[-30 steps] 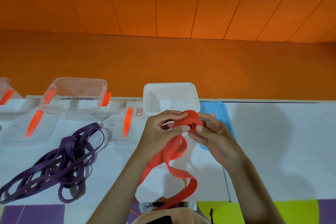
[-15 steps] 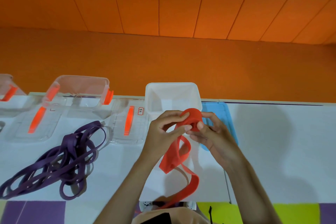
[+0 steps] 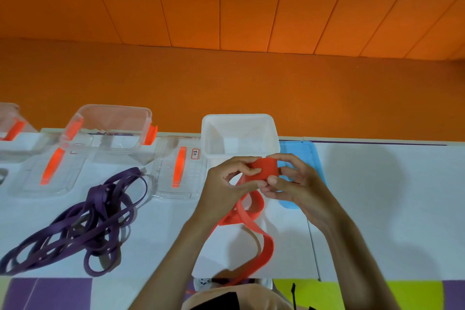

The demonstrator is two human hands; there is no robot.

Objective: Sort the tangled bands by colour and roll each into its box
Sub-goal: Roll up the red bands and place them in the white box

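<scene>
Left hand point(image 3: 225, 185) and right hand point(image 3: 298, 184) meet at centre frame. Both have fingers curled, pinching the red band point(image 3: 265, 170); its wound part sits as a short roll between thumbs and forefingers. The unwound tail loops down from the roll, lies on the white table point(image 3: 377, 209) and runs off at the bottom edge of the frame. Step in hand, by judgement: rolling the red band, partly done, with a good length of tail left. The next move calls for feeding the tail flat onto the roll, edges aligned, with a grip firm enough that the coil does not spring loose. The twist in the loop below the hands likely needs turning out first. Open white box point(image 3: 239, 118) stands just beyond the hands, with a blue lid point(image 3: 305, 156) beside it to the right, partly behind the right hand. Left of centre: clear lid point(image 3: 176, 168) with orange handle, and a clear box point(image 3: 113, 121) further left. Purple bands point(image 3: 83, 224) lie tangled at lower left, well apart from the roll, not yet rolled. Path to the white box looks unobstructed.
</scene>
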